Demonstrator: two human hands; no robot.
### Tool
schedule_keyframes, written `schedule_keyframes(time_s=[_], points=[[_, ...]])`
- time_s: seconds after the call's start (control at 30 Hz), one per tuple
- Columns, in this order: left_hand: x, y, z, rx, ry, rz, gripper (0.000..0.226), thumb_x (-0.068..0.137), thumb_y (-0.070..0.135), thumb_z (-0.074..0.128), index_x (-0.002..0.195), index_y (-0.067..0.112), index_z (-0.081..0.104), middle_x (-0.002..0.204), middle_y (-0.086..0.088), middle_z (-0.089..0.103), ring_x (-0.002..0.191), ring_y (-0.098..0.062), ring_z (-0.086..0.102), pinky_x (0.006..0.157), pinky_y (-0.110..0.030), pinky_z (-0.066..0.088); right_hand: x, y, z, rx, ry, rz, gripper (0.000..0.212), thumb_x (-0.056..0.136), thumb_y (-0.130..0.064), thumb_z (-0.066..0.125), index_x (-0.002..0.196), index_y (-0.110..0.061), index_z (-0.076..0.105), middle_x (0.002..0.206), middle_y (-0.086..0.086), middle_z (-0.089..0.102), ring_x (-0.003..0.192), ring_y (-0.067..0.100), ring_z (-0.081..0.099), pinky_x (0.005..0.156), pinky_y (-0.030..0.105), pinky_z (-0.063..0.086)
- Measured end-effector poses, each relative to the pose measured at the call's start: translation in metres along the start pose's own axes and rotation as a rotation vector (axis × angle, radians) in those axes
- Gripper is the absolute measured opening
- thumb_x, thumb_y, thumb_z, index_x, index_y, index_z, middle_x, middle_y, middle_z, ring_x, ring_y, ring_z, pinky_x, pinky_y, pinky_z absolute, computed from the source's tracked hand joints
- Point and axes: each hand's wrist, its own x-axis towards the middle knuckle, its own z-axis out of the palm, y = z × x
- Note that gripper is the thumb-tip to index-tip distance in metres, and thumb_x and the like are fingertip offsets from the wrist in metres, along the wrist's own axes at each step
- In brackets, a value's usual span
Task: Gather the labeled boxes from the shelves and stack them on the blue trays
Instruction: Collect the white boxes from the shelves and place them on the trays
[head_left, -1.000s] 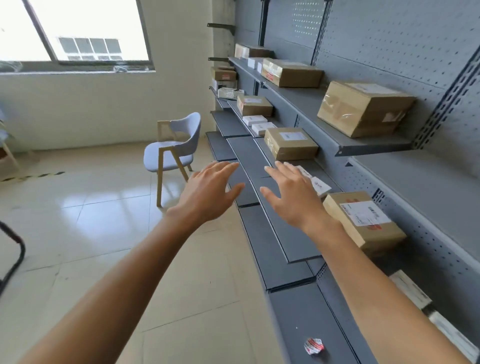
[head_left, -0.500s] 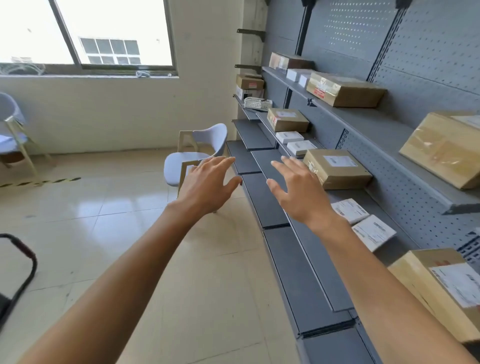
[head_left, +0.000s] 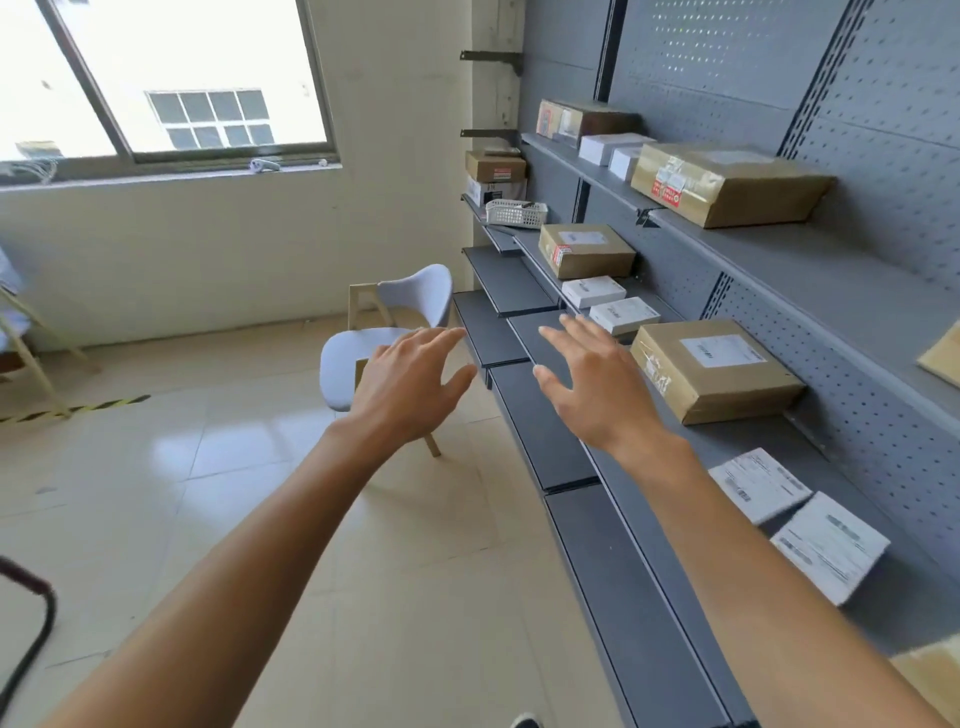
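Here, grey shelving (head_left: 852, 291) is running along the right, from 5 o'clock up to 1 o'clock. A brown labeled box (head_left: 714, 370) is sitting on the middle shelf at 3 o'clock, just beside the right hand (head_left: 597, 387); two white boxes (head_left: 608, 304) are lying beyond it, and flat white parcels (head_left: 795, 514) nearer, at 4 o'clock. A grey chair (head_left: 384, 332) is standing partly behind the left hand (head_left: 410, 382). Both arms are reaching forward, palms down. Both hands are spreading their fingers, holding and touching nothing. No blue tray is showing.
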Motion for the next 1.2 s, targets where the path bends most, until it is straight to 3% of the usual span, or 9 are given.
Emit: schedule_keyframes(time_s=[0.57, 0.83, 1.0, 1.2], points=[[0.208, -0.004, 0.069, -0.019, -0.008, -0.036, 0.050, 0.098, 0.046, 0.053, 0.143, 0.024, 0.052, 0.143, 0.001, 0.058, 0.129, -0.026, 0.054, 0.098, -0.046, 0.047, 0.187, 0.103, 0.021, 0.020, -0.003, 0.065, 0.056, 0.098, -0.034, 0.057, 0.151, -0.023, 0.041, 0.161, 0.006, 0.032, 0.150, 0.024, 0.022, 0.118, 0.044, 0.028], [0.308, -0.063, 0.103, -0.060, 0.014, 0.020, 0.050, 0.098, 0.046, 0.055, 0.142, 0.023, 0.053, 0.141, 0.001, 0.059, 0.129, -0.026, 0.053, 0.096, -0.043, 0.046, 0.277, 0.117, 0.058, -0.051, 0.006, 0.108, 0.056, 0.098, -0.034, 0.058, 0.150, -0.022, 0.043, 0.162, 0.007, 0.029, 0.150, 0.023, 0.020, 0.117, 0.047, 0.029], [0.390, -0.107, 0.104, -0.109, 0.004, 0.095, 0.052, 0.098, 0.046, 0.053, 0.146, 0.026, 0.049, 0.147, 0.003, 0.054, 0.135, -0.024, 0.048, 0.105, -0.044, 0.040, 0.350, 0.115, 0.079, -0.115, 0.014, 0.140, 0.055, 0.098, -0.033, 0.056, 0.150, -0.023, 0.043, 0.161, 0.007, 0.032, 0.149, 0.023, 0.022, 0.114, 0.046, 0.030], [0.466, -0.145, 0.109, -0.094, -0.040, 0.189, 0.053, 0.099, 0.046, 0.052, 0.148, 0.027, 0.046, 0.149, 0.003, 0.052, 0.138, -0.024, 0.044, 0.106, -0.046, 0.039, 0.415, 0.115, 0.099, -0.192, 0.086, 0.186, 0.049, 0.095, -0.032, 0.059, 0.142, -0.021, 0.051, 0.153, 0.008, 0.044, 0.143, 0.026, 0.032, 0.110, 0.045, 0.033]])
